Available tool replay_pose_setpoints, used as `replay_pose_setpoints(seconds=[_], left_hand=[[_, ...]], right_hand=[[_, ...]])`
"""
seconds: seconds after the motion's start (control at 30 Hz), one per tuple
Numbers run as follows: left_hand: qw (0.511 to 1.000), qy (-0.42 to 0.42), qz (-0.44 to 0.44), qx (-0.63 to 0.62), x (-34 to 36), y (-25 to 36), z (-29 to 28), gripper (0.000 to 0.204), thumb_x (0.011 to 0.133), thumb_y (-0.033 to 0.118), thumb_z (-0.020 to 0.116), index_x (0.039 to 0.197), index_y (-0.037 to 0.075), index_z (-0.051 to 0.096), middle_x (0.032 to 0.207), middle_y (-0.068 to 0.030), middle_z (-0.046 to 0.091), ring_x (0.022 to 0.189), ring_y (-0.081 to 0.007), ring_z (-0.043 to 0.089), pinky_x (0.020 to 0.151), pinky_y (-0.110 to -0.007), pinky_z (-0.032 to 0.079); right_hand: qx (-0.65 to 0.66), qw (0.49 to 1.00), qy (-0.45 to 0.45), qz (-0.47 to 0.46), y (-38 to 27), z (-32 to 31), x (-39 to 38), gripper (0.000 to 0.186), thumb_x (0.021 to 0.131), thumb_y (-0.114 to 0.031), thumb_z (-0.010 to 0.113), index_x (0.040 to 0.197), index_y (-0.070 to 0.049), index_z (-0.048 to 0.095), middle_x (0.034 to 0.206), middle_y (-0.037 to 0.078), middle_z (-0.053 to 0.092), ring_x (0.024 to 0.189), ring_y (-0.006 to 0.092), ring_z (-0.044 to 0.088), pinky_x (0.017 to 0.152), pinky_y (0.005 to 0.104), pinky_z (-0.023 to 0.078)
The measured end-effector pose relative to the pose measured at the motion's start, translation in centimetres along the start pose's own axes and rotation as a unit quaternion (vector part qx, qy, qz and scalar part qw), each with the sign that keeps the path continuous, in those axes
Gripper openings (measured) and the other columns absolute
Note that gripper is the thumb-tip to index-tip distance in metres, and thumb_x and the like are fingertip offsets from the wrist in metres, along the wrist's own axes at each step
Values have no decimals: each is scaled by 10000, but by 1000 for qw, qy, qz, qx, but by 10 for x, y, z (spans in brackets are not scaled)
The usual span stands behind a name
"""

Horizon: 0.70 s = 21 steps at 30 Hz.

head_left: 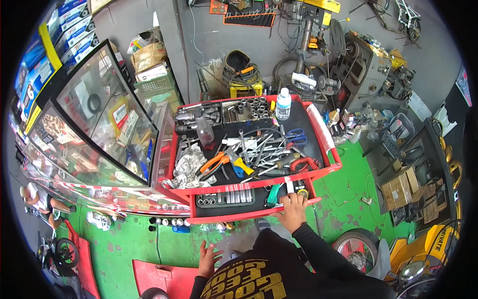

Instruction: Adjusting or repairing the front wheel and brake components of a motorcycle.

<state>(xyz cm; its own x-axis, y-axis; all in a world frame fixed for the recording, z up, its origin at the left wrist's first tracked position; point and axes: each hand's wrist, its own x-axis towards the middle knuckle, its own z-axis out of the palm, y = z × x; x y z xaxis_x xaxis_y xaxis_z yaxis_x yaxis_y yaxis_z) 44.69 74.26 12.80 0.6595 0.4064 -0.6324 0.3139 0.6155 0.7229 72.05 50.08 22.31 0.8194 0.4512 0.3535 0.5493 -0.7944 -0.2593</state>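
Red drawer (239, 217) sits pulled out under the red tool cart's cluttered top tray (326, 172), socket set (226, 198) left, green item (273, 195) right. Of your hands, the right (292, 213) overlaps its front right edge, can't tell if gripping; the left (209, 257) hangs empty, fingers spread.

Black top (298, 284), bold yellow lettering (255, 271) across the front; long black sleeves (321, 247), bare left hand (207, 260), bare right hand (291, 213)
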Motion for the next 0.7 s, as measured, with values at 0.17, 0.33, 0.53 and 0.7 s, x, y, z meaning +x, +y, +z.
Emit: replay_pose_setpoints(seconds=[0.17,0.33,0.53,0.7], left_hand=[[999,-11,-9,43,26,10,20,733,1032,339,541,1575,148,88,1406,-172,432,1042,-324,663,857,-412,509],[998,29,2,54,47,18,32,733,1028,335,542,1573,137,93,1405,-181,429,1039,-333,661,868,-420,504],[995,97,-14,30,66,-6,41,754,1013,338,552,1570,117,95,1404,-200,425,1037,-341,654,894,-430,492],[979,202,-2,16,82,-53,45,808,977,284,607,1577,103,98,1355,-213,467,909,-291,670,758,-382,511]], right_hand=[[36,998,36,-24,-16,5,23,329,714,-297,791,943,-148,607,1071,60,554,968,285,497,890,438,358],[157,962,127,-184,-21,-67,113,226,746,-239,769,858,-137,601,936,48,566,875,256,507,832,398,371],[179,961,13,-211,-15,-57,334,137,833,-206,663,857,-70,662,737,110,651,701,364,596,675,430,465],[-18,981,-101,-162,-17,61,456,279,805,-315,668,879,-52,722,821,142,725,777,392,679,678,471,522]])
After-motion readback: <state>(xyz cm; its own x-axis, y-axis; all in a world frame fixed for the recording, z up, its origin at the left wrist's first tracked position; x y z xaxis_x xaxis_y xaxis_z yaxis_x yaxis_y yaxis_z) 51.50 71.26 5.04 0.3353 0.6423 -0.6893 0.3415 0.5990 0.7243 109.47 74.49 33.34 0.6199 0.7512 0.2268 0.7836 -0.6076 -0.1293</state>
